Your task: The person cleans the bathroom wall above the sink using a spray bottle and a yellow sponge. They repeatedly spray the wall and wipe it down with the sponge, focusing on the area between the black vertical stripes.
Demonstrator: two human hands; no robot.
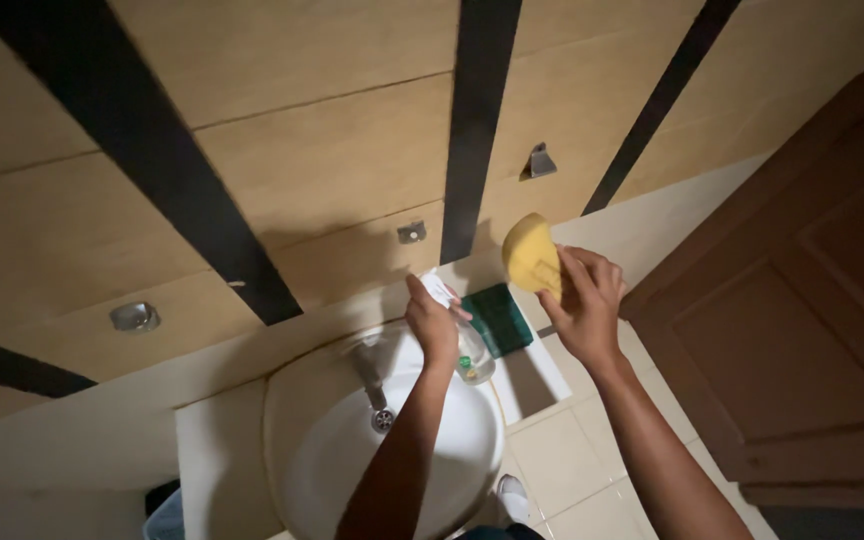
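Yellow sponge (pixel 531 256) in right hand (pixel 584 308)

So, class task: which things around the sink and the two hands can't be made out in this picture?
Head view only:
- Bottle: mostly hidden by the left hand.
- Sponge: lower side covered by the right hand.
- Sink: front cut off by the bottom edge, partly behind the left arm.
- Green pad: too dim to identify.

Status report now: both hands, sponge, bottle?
Left hand grips clear bottle above sink. Right hand holds yellow sponge raised. Nothing between them.
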